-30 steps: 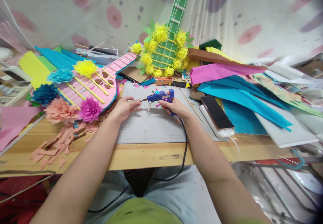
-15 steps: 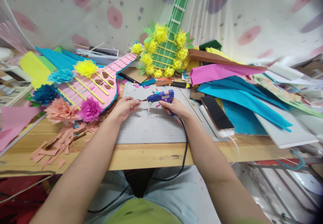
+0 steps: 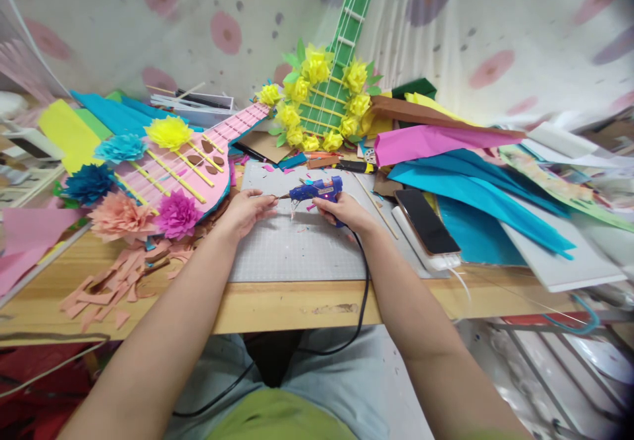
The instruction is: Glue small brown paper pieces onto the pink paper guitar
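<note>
My right hand (image 3: 344, 211) is closed around a blue hot glue gun (image 3: 313, 191), whose nozzle points left. The nozzle tip meets the fingertips of my left hand (image 3: 248, 211), which are pinched on something small and dark that I cannot make out. Both hands are above a grey cutting mat (image 3: 297, 255). To the left lies a pink paper guitar (image 3: 171, 185) with yellow strips, brown ovals and several crepe paper flowers, among them a magenta flower (image 3: 178, 214) near my left wrist.
A green paper guitar (image 3: 327, 100) ringed with yellow flowers stands behind the mat. Peach paper scraps (image 3: 106, 285) lie at the left. On the right are a phone (image 3: 426, 222) and blue crepe paper (image 3: 475, 192). A black cord (image 3: 365, 288) hangs over the table edge.
</note>
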Available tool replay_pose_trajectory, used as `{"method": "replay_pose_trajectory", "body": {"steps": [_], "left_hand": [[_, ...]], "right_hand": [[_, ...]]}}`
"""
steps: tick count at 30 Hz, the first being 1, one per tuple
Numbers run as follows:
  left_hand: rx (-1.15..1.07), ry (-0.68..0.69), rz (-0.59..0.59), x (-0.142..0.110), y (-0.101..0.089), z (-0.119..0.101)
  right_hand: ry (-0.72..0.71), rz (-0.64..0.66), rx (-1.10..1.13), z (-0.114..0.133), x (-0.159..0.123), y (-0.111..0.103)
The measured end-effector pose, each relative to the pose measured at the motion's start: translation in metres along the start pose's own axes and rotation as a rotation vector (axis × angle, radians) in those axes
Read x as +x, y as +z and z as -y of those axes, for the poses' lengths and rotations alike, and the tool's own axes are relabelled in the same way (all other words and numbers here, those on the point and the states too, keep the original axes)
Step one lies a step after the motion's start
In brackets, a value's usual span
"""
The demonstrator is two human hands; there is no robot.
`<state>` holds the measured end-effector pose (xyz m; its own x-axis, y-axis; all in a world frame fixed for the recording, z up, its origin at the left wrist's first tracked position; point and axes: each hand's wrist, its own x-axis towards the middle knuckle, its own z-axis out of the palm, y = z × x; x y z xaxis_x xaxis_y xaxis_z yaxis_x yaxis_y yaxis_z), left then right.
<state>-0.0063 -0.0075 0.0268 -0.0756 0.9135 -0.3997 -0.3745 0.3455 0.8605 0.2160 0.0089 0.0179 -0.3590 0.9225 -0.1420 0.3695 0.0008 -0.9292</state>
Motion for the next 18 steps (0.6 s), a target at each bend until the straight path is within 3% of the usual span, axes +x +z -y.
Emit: {"method": "replay_pose_trajectory", "body": {"steps": [18], "left_hand": [[-0.007, -0.007, -0.008, -0.0016, 0.001, -0.0009]], "right_hand": [[-0.008, -0.003, -0.026, -0.0031, 0.0014, -0.0017]]}}
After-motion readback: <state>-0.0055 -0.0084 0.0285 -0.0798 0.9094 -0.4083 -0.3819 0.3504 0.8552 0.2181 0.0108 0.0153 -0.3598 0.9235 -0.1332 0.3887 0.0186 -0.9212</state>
